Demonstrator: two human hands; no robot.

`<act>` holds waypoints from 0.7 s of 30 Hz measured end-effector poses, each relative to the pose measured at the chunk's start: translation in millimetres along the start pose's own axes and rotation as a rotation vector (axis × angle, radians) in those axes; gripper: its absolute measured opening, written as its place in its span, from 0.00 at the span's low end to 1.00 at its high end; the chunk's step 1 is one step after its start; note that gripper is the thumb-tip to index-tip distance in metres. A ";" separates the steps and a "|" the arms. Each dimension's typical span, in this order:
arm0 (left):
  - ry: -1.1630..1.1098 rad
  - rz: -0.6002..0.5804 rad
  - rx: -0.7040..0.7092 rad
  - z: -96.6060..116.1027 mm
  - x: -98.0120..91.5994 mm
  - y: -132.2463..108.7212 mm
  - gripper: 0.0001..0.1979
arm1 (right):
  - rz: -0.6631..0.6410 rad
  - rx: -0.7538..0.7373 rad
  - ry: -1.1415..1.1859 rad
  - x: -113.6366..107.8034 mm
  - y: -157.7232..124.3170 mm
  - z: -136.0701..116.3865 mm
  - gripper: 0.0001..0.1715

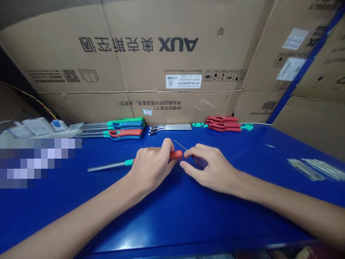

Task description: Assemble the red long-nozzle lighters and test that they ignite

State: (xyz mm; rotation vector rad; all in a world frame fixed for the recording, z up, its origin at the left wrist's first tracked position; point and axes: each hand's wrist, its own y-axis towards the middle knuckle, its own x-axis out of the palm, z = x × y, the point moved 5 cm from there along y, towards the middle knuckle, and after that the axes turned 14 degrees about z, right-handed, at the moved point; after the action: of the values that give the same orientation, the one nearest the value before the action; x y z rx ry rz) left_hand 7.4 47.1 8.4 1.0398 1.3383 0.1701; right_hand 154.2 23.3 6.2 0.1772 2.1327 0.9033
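While the left hand [153, 163] has its grip closed around a red lighter [176, 154] over the blue tabletop [161, 223], the lighter's green collar [129, 162] and silver tube [107, 166] stick out leftward. Just right of the lighter, the right hand [211, 167] has its grip curled around a screwdriver [199, 161] with a dark purple handle, its fingertips [185, 154] close beside the lighter's red end; the thin shaft [180, 145] slants up past that end, and whether its tip touches anything I cannot tell. Well to the lighter's right lie clear strips [304, 169], too blurred to make out. Beyond the lighter and to its left, more lighters [126, 133] in red, blue and green are stacked near white plugs [40, 127]. Straight beyond it lie slim metal tubes [178, 127] with wires; beyond and to its right come green rings [199, 125], red handles [225, 126] and small green pieces [246, 126]. Farthest from the lighter stands a cardboard box [151, 21] with upside-down printing and a white label [183, 81].
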 end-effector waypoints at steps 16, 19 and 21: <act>0.018 -0.001 -0.052 -3.2 2.6 -0.2 0.11 | 0.078 -0.082 0.071 11.9 -3.7 -2.4 0.09; 0.027 -0.014 -0.058 -3.3 3.0 0.4 0.11 | 0.076 -0.080 0.081 11.4 -5.3 -2.3 0.09; 0.023 -0.012 -0.055 -3.2 3.0 0.6 0.11 | 0.071 -0.083 0.084 11.1 -6.2 -2.5 0.09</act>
State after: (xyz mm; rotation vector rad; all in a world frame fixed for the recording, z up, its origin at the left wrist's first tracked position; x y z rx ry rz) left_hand 5.8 51.1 7.1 0.9860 1.3535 0.2097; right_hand 145.9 21.8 -3.7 0.1766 2.1732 1.0563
